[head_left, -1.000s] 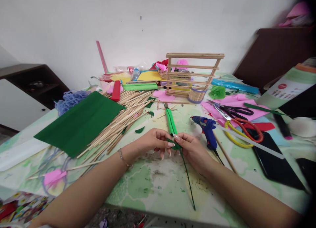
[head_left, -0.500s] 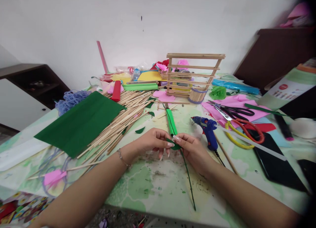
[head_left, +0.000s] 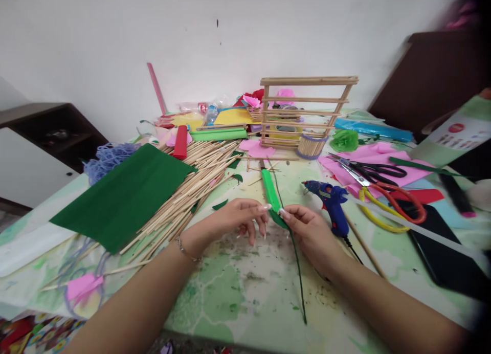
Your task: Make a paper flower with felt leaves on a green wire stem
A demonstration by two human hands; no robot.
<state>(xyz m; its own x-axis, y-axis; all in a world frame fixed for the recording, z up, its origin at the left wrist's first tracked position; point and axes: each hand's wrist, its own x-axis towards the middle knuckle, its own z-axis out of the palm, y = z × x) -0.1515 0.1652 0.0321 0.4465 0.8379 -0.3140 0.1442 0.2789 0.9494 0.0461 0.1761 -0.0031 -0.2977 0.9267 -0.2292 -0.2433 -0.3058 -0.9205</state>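
My right hand (head_left: 310, 231) pinches a dark green paper leaf (head_left: 276, 219) against a thin green wrapped stem (head_left: 297, 262) between thumb and forefinger. The stem's lower end hangs toward the table's front edge, and its thin upper part runs up past a bright green craft knife (head_left: 271, 189) lying behind the hands. My left hand (head_left: 243, 218) is just left of the leaf, its fingers apart and the index fingertip close to the leaf's edge. Whether that fingertip touches the leaf I cannot tell.
A blue glue gun (head_left: 330, 203), scissors (head_left: 360, 177) and a black phone (head_left: 447, 257) lie on the right. Thin wooden sticks (head_left: 184, 190) and a dark green sheet (head_left: 126, 195) spread on the left. A stick frame (head_left: 307, 101) stands behind.
My left fingers have come off the leaf and moved slightly apart from my right hand. The right hand, still pinching leaf and stem, has shifted a little right, showing more leaf.
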